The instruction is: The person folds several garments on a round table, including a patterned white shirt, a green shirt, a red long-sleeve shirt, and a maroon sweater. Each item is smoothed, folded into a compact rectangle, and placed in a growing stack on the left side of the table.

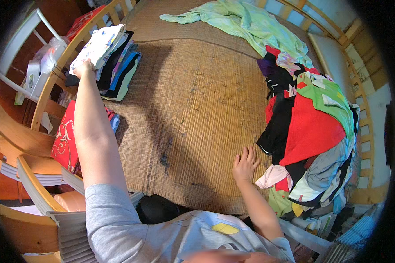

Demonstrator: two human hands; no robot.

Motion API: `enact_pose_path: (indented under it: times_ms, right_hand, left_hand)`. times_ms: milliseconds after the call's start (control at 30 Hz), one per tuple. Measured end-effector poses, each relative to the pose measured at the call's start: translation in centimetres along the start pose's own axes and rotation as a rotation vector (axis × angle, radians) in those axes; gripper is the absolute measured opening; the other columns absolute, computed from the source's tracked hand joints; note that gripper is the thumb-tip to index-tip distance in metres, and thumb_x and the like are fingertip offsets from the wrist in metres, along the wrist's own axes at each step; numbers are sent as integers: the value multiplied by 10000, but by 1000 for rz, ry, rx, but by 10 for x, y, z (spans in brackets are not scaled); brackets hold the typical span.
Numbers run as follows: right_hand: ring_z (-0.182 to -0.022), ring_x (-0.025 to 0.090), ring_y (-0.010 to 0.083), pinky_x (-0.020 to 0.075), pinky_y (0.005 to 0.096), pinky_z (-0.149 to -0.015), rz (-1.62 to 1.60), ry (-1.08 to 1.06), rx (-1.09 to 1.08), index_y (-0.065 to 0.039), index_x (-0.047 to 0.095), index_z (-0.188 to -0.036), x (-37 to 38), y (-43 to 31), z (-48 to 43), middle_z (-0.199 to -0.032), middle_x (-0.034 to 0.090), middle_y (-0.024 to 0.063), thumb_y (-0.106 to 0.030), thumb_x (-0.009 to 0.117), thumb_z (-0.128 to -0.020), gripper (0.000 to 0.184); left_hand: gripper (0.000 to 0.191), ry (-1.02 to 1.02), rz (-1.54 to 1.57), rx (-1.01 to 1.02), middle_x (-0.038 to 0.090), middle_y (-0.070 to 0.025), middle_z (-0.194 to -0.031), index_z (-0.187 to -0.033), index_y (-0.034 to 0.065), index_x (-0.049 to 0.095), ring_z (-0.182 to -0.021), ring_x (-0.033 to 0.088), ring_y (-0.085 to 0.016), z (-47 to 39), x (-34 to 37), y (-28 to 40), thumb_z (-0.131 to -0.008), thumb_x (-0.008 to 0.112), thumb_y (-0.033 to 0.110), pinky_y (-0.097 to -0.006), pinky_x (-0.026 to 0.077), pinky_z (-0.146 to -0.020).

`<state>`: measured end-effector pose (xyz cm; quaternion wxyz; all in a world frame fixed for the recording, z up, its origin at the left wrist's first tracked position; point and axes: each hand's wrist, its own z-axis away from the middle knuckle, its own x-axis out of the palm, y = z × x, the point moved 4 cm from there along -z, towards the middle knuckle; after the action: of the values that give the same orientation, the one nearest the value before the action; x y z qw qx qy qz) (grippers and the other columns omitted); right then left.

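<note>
My left hand (84,68) is at the near edge of a folded white printed garment (100,42), which lies on top of a tall stack of folded clothes (120,70); its fingers are partly hidden, so its grip cannot be told. My right hand (246,166) rests on the woven bamboo mat (191,115) with fingers apart and nothing in it. Just right of it spreads a heap of loose clothes, with a red garment (312,128), a black one (278,131), a green one (329,93) and a pale pink one (272,176).
A light green cloth (240,24) lies crumpled at the far side of the mat. Wooden bed rails (57,65) run along the left. Beneath my left arm is a red patterned cloth (65,141) beside smaller folded clothes (114,121). A white rack (11,62) stands beyond the rail.
</note>
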<state>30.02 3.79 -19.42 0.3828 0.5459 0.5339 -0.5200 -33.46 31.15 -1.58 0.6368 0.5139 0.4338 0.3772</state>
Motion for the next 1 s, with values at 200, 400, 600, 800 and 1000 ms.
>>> enact_pose_path:
  times_ms: [200, 400, 600, 800, 1000]
  right_hand:
    - [-1314, 234, 250, 189, 543, -1011, 113, -74, 26, -84, 392, -1270, 7, 23, -1, -1359, 323, 111, -327, 472, -851, 492]
    - [-1309, 239, 268, 182, 570, -1006, -10, -35, 50, -83, 397, -1269, 11, 52, 7, -1362, 314, 125, -331, 463, -855, 487]
    - [-1311, 230, 275, 156, 564, -1023, -70, -8, 36, -75, 394, -1272, 1, 61, 19, -1367, 303, 136, -313, 461, -863, 479]
    - [-1319, 212, 281, 115, 567, -1041, -180, 60, 17, -75, 387, -1277, -3, 63, 31, -1375, 294, 135, -272, 464, -873, 456]
    - [-735, 608, 346, 493, 457, -623, 18, -296, -222, -64, 589, -814, -59, 78, -60, -849, 627, 169, -244, 491, -822, 205]
  left_hand:
    - [487, 330, -534, 400, 425, -194, -1131, -1224, 242, 442, -936, 564, -369, 121, -24, 28, -770, 598, 322, -451, 463, -786]
    - [454, 272, -396, 735, 290, -219, -1237, -1231, 160, 428, -872, 549, -356, 256, -18, 19, -785, 511, 137, -446, 445, -751]
    - [635, -886, 501, 27, 302, -145, -1285, -1311, 89, 138, -1202, 314, -277, 478, -33, -98, -878, 518, 356, -458, 322, -991]
    - [459, -1320, -763, 1056, 299, -243, -1283, -1161, 28, 480, -1166, 395, -368, 609, -115, -152, -743, 654, 103, -434, 418, -916]
    - [298, -1264, -700, 1249, 401, -211, -1154, -988, -7, 516, -1013, 486, -336, 613, -110, -149, -693, 561, -2, -409, 432, -807]
